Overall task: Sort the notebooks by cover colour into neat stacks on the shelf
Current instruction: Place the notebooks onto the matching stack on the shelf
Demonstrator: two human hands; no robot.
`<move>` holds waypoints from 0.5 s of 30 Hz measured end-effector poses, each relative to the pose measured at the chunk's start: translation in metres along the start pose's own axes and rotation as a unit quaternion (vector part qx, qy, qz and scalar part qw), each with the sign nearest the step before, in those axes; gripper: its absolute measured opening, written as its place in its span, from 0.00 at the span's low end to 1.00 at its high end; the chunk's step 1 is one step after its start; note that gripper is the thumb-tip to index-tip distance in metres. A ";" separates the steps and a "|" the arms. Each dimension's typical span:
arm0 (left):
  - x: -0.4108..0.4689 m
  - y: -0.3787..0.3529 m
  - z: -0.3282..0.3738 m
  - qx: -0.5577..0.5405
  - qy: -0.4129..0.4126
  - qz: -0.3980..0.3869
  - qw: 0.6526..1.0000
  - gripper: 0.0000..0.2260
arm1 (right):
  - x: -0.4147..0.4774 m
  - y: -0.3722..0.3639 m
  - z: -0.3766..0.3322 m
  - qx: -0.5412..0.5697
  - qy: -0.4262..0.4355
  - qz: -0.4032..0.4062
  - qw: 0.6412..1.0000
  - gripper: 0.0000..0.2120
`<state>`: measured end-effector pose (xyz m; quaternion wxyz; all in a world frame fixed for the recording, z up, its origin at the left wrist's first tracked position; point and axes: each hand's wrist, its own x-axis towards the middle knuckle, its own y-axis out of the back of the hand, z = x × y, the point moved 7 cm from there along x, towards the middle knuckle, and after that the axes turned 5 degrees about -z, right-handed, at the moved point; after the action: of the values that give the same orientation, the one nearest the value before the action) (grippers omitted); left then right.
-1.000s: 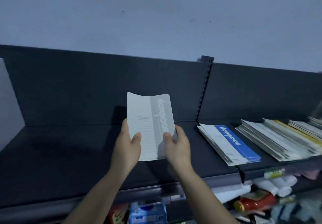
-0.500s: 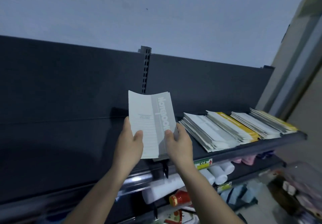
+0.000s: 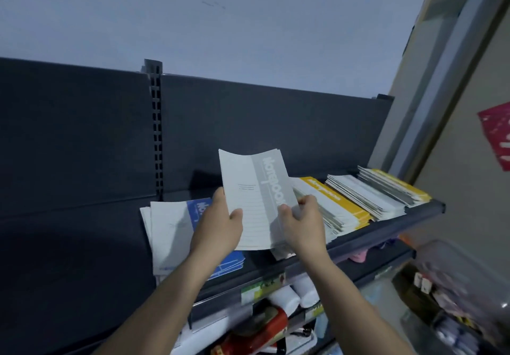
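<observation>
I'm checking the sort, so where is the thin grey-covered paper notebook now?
In the head view's centre, the left hand and right hand hold the grey-covered paper notebook above the dark metal shelf, between the blue-covered stack and the yellow-covered stack.

Left hand [image 3: 218, 225] clasping, right hand [image 3: 303, 226] (seemingly) pinching

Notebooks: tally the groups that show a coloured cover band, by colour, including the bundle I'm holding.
Blue pile: 1
Yellow piles: 2
Grey bundle, held: 1
Total: 4
</observation>
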<state>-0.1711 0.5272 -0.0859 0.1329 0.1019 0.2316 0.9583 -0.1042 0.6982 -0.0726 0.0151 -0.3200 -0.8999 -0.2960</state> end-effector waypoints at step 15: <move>0.051 -0.076 0.025 0.395 0.083 -0.020 0.915 0.12 | 0.089 0.015 0.057 -0.320 0.051 -0.154 0.933 0.16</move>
<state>-0.1970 0.6184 -0.0929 0.0809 0.0615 0.6035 0.7909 -0.1570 0.7892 -0.0924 -0.0877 -0.1493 -0.7941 -0.5826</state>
